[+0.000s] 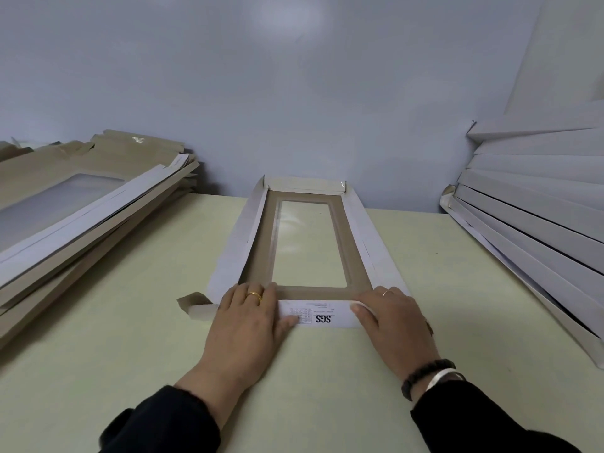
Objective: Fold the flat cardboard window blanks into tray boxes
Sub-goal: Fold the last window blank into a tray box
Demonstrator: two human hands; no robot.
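Two hands (pixel 248 325) (pixel 395 322) pressing matte cardboard blank (pixel 258 256), glossy rectangular window (pixel 307 243)

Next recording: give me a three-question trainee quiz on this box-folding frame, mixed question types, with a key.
1. True or false: both hands press the near end flap of the blank.
2. The pile of flat blanks lies on which side? A left, B right.
3. Fill in: the flap's printed letters read ___.

Key: 1 true, left hand and right hand; 2 A; 3 SGS.
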